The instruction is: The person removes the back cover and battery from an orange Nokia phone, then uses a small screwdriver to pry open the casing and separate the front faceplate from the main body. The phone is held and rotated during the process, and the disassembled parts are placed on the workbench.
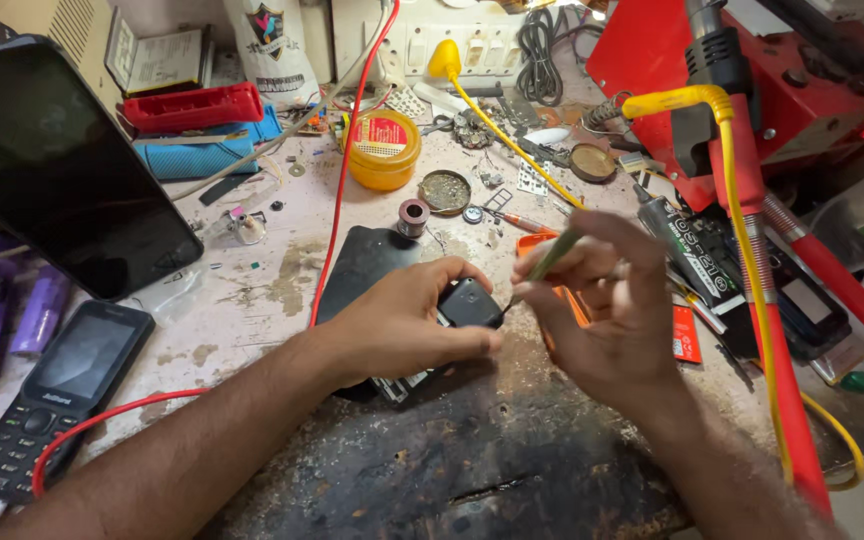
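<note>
While gripped, black part (pixel 470 302), hands (pixel 407 322).

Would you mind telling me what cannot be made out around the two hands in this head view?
- Small black device: its lower part is hidden under the left hand.
- Thin tool: its handle is hidden inside the right hand; the tip is too small to identify.
- Orange item behind the right hand: mostly covered, kind unclear.
- Keypad phone: its bottom corner is cut off by the lower edge.
- Small parts further back: too small to name.
</note>
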